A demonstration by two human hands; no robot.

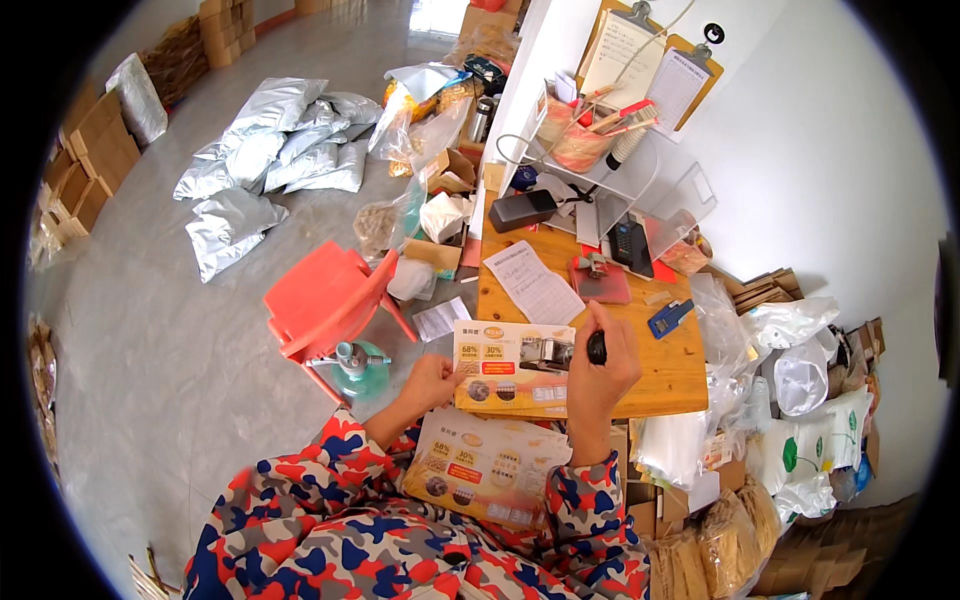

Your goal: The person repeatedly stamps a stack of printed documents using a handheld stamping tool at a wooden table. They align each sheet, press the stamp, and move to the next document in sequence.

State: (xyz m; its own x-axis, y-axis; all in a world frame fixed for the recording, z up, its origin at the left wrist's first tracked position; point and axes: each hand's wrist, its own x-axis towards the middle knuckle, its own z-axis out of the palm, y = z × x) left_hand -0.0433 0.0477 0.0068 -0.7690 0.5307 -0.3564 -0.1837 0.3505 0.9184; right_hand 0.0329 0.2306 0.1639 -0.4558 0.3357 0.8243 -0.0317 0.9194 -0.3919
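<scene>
My right hand (610, 365) is closed around the black knob handle of a metal tool (545, 353), which looks like a hand stamp. Its shiny frame rests over the upper right of a cream and yellow printed packet (500, 395). That packet lies at the front edge of the wooden table (660, 375). Thumb and fingers of my left hand (432, 384) pinch its left edge. On my lap is a second packet (480, 470) with the same print. Behind the tool, a red flat case (605, 285) carries a small metal object.
A written sheet (530, 283), a blue tool (670, 318), a black box (522, 210) and a calculator (630, 247) lie on the table. Left stands a red plastic chair (320, 300) beside a green-based pump bottle (360, 375). Silver bags (290, 135) are heaped on the floor; plastic bags crowd the right.
</scene>
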